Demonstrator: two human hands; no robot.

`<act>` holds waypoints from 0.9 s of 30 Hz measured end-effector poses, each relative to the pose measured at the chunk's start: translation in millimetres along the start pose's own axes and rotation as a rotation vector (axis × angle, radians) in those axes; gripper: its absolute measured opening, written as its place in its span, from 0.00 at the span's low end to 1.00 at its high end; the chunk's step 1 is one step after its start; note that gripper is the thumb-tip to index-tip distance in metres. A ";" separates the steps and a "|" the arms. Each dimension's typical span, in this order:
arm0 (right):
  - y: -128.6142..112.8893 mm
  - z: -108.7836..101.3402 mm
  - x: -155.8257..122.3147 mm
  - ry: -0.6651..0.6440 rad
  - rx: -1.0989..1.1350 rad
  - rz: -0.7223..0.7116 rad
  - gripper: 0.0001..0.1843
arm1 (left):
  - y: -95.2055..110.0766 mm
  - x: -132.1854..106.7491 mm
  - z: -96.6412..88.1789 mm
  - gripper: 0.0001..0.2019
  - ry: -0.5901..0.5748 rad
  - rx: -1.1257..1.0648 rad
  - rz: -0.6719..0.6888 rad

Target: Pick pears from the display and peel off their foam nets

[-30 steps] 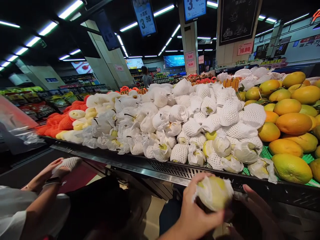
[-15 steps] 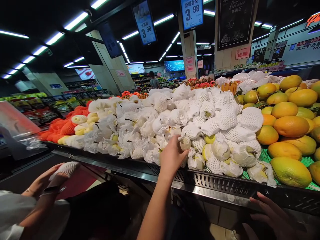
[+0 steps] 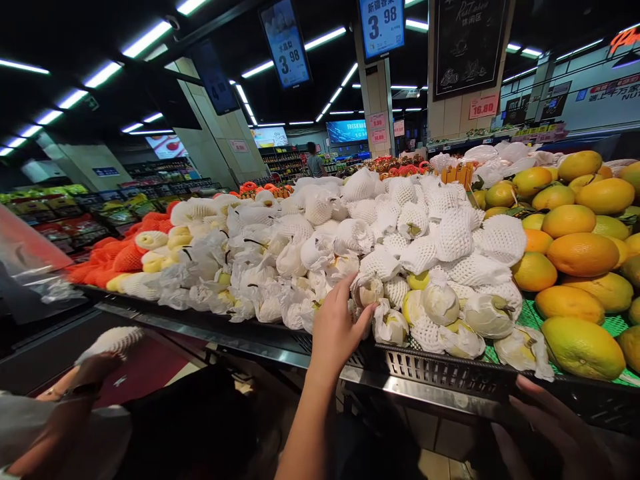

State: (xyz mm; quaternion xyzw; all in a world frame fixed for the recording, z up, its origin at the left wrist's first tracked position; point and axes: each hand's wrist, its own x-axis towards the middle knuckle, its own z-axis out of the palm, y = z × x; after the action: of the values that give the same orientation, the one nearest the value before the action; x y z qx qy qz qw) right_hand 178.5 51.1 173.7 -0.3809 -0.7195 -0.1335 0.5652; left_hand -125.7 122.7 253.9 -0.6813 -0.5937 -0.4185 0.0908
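Fruit in a white foam sleeve [image 3: 117, 339] sits at the far left in another person's hand [image 3: 103, 365], below red-netted fruit [image 3: 127, 252]. Next comes a broad bank of paper-wrapped pears [image 3: 260, 267]. At its near edge the left hand [image 3: 336, 327] rests over the heap, thumb and fingers spread; the net-sleeved pear [image 3: 370, 292] lies at their tips, low in the front of the pile, forefinger by its left side, thumb by its near side, neither wrapped round it. How firmly they touch, I cannot tell. The step in hand looks like handling this one pear; whether picking or settling it is unclear. A lift would call for closing thumb and forefinger round it without dragging the paper-wrapped pear [image 3: 390, 325] just beside; a release, for drawing straight back. Rightward, a slatted black basket [image 3: 435, 371] edges the counter [image 3: 430, 395], then orange-green fruits [image 3: 583, 253]. Before them, in shadow, the right hand [image 3: 553, 423] has fingers spread, holding nothing visible.
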 end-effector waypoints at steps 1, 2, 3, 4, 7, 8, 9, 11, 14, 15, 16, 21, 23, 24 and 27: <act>4.0 -2.7 8.5 0.013 -0.066 -0.003 0.12 | 4.5 -3.4 0.5 0.26 0.046 -0.010 0.024; 7.8 -4.4 17.8 0.015 -0.133 0.012 0.13 | 11.2 -6.8 1.4 0.24 0.114 -0.029 0.050; 11.2 -4.7 27.6 0.008 -0.194 0.035 0.15 | 20.1 -10.0 3.0 0.21 0.198 -0.062 0.078; 14.4 -3.6 37.4 0.003 -0.255 0.051 0.17 | 30.9 -13.0 5.7 0.20 0.284 -0.109 0.106; 24.4 7.0 62.2 -0.016 -0.374 0.126 0.26 | 67.7 -18.8 22.0 0.18 0.341 -0.270 0.159; 28.6 11.4 68.1 -0.055 -0.404 0.140 0.31 | 78.7 -19.1 29.7 0.17 0.282 -0.294 0.158; 33.3 15.5 72.7 -0.112 -0.434 0.151 0.37 | 87.7 -18.4 38.1 0.18 0.213 -0.296 0.145; 42.9 21.4 78.8 -0.245 -0.490 0.176 0.48 | 99.2 -14.5 54.0 0.21 0.097 -0.258 0.087; 52.5 23.6 84.0 -0.338 -0.461 0.239 0.48 | 103.0 -5.4 68.8 0.26 -0.022 -0.189 -0.011; 53.2 23.1 85.7 -0.339 -0.427 0.265 0.45 | 102.5 -2.7 70.8 0.26 -0.054 -0.170 -0.033; 52.7 22.2 87.5 -0.336 -0.388 0.288 0.42 | 101.7 -0.4 71.7 0.25 -0.076 -0.155 -0.049; 44.8 9.6 98.7 -0.180 -0.304 0.436 0.35 | 98.6 3.4 73.7 0.24 -0.075 -0.243 -0.082; 47.0 0.6 102.0 -0.073 -0.329 0.491 0.37 | 97.3 2.7 76.5 0.23 -0.037 -0.290 -0.067; 49.9 -3.7 102.7 -0.061 -0.338 0.504 0.38 | 97.1 2.2 77.9 0.24 -0.009 -0.303 -0.046; 61.7 -10.9 100.6 -0.142 -0.351 0.468 0.39 | 100.7 0.5 80.2 0.23 0.090 -0.353 0.042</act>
State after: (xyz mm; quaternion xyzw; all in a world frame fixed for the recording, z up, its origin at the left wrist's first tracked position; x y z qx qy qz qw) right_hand 222.3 125.9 254.6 -0.6369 -0.6156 -0.0949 0.4543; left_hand 0.4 144.8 241.0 -0.6796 -0.4919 -0.5442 0.0048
